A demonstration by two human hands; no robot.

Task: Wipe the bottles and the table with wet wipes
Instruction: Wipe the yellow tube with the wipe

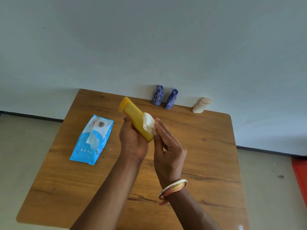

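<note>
Far left on your brown wooden table: a flat blue plastic pack of wet wipes, long axis running near to far. A white sheet pokes out of its top opening. The print on the pack is too blurred to read.

Right of the pack, held above the table's middle: the yellow plastic bottle. Its long axis slants from near-right to far-left. The cap end points far-left and upward; the base points back toward you. Your left hand grips the lower half from the left, fingers curled round behind the bottle and hidden there. One fingertip shows at the bottle's left edge, just below the cap.

A crumpled white wet wipe sits on the bottle's right face, about mid-length, sandwiched between the bottle and your right hand. The leading fingertips are straight and together, pressing the wipe against the bottle. The remaining fingers look bent toward the palm, hard to make out. Metal and coloured bangles circle that wrist.

Far edge, against the wall: two dark blue patterned bottles, upright, just beside each other. Further right, well apart from them, a cream-coloured bottle with a round cap.

Right edge, on the floor: a red object, cut off by the frame, unidentifiable.
</note>
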